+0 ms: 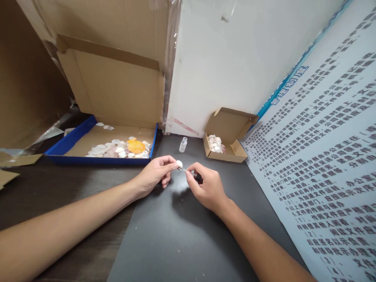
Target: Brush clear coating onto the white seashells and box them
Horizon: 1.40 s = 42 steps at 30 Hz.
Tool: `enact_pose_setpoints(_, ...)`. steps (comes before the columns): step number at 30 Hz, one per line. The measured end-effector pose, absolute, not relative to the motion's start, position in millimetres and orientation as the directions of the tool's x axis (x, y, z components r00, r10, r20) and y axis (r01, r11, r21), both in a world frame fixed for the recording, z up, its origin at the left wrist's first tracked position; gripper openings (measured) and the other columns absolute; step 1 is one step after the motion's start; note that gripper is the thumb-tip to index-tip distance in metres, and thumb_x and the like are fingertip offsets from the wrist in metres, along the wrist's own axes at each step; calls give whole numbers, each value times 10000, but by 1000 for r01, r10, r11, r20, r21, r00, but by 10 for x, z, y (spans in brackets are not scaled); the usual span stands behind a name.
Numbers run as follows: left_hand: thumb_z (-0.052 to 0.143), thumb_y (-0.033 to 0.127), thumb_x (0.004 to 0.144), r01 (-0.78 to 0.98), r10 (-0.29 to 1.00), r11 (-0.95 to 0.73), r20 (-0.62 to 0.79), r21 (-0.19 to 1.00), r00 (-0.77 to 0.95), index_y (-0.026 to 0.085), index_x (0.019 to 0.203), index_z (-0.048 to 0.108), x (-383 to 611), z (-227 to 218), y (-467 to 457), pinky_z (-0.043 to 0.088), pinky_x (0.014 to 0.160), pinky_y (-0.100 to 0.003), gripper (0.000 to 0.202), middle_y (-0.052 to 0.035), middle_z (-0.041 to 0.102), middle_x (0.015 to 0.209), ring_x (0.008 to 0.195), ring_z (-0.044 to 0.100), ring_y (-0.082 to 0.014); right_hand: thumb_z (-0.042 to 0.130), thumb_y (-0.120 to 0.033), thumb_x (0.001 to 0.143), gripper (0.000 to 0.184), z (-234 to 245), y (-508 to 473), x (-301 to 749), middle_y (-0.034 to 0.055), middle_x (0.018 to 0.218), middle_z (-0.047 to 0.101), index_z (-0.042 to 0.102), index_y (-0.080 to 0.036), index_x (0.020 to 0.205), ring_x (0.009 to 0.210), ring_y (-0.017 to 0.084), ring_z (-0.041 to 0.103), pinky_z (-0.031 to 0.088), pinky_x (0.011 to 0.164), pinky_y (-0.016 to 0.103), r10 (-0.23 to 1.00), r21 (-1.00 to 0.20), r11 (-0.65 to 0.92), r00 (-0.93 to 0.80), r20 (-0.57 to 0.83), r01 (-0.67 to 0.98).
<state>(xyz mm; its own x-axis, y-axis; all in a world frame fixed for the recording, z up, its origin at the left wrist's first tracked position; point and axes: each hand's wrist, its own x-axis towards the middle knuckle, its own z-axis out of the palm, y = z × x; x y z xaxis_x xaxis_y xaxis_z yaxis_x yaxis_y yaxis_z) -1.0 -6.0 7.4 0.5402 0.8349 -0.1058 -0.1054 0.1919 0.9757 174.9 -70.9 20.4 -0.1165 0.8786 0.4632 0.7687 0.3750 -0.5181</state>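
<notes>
Between the thumb and fingers of my left hand (155,174) is a small white seashell (179,164). My right hand (209,187) pinches a thin applicator brush with a black cap (198,178), its tip pointing left at the shell's lower edge. Whether the tip touches the shell is too small to tell. Just beyond both hands a small clear bottle (183,145) with printing on it stands upright on the dark grey mat (164,235).
At the left, an open blue-edged cardboard box (100,160) holds several white shells and one orange shell (136,146). A smaller open cardboard box (226,156) at the right contains more white shells. A white board (217,70) and a printed poster (323,156) border the table.
</notes>
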Motion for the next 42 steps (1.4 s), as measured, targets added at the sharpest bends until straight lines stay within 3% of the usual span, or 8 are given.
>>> enact_pose_setpoints(3,715,441,768,-108,835,199,-111,974,539,185,786,543,-9,78,-64,356,364,-167,310,94,418,410,347,338,-49,509,-310,900,182,202,-715,1744,-31,595,559,626,-194,822,512,99,468,335,550,212,877,-493,373,-124,465,786)
enact_pose_setpoints(8,714,427,780,-109,839,196,-109,974,533,183,790,568,-13,80,-63,358,368,-171,284,94,408,416,347,338,-49,538,-282,849,139,203,-705,1749,-44,542,527,624,-213,764,488,108,446,302,537,229,918,-434,236,-54,392,869)
enact_pose_setpoints(14,721,424,768,-117,840,210,-117,971,530,185,779,549,-13,90,-71,362,369,-169,294,92,412,412,350,342,-51,509,-297,879,185,228,-721,1735,-29,568,544,625,-201,772,513,107,471,310,554,226,874,-407,339,-123,471,848)
enact_pose_setpoints(21,713,404,770,-122,841,205,-111,971,529,190,776,538,-15,96,-70,358,361,-170,276,93,409,406,345,340,-54,548,-293,852,165,190,-708,1728,-37,532,559,636,-208,740,482,102,477,277,536,232,908,-383,248,-76,412,890)
enact_pose_setpoints(30,689,392,786,-117,832,209,-114,971,543,197,791,525,-20,84,-72,349,363,-172,255,92,412,398,335,347,-60,515,-316,891,237,191,-716,1722,-11,579,606,658,-196,745,507,107,491,306,548,234,859,-375,338,-120,497,863)
enact_pose_setpoints(42,694,390,774,-138,837,203,-98,970,538,198,785,520,-15,104,-89,351,355,-176,259,99,401,399,332,335,-59,552,-292,837,223,202,-700,1719,-3,544,628,643,-204,653,497,122,523,260,528,245,931,-357,189,-51,362,915)
